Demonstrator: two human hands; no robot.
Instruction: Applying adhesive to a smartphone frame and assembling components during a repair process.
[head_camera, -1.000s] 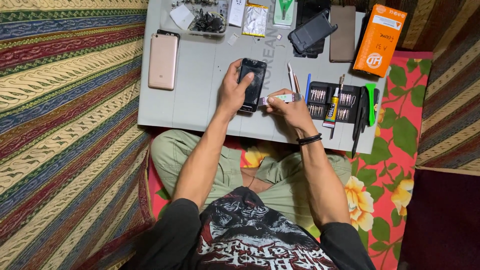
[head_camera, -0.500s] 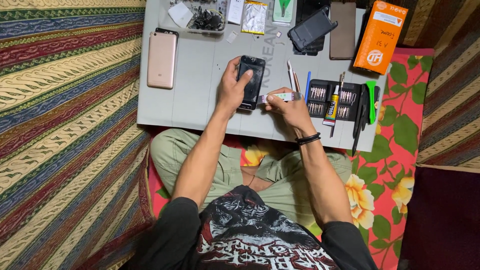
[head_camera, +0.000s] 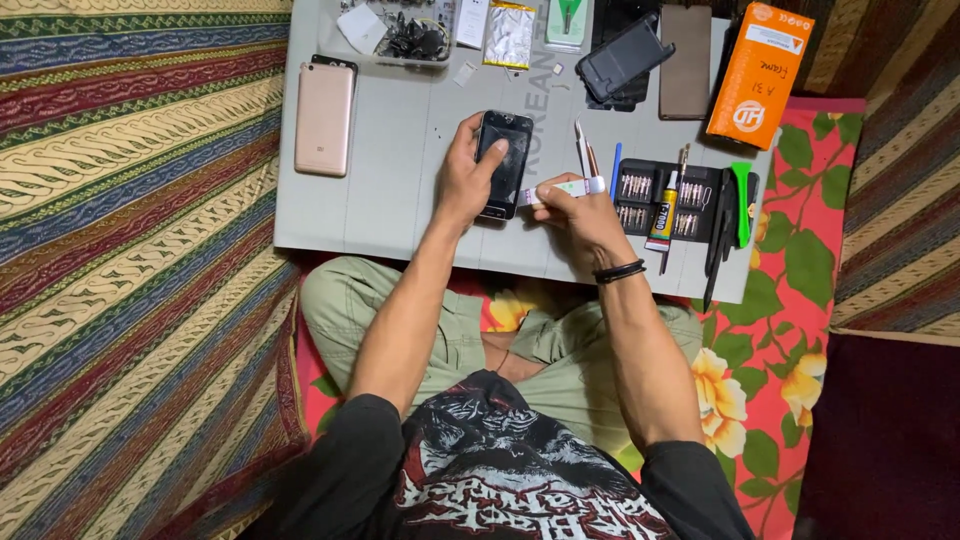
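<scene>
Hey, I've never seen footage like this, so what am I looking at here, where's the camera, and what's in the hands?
There is no machine here: a person sits cross-legged at a low grey table and works with bare hands. The one camera is worn on the head and looks straight down, so the arms reach up into the picture. The left hand holds a small black phone on the table, thumb on its face. The right hand holds a white tube with its tip at the phone's edge. Around them lie a pink phone, a bit set, a green tool, an orange box and a tray of small parts.
</scene>
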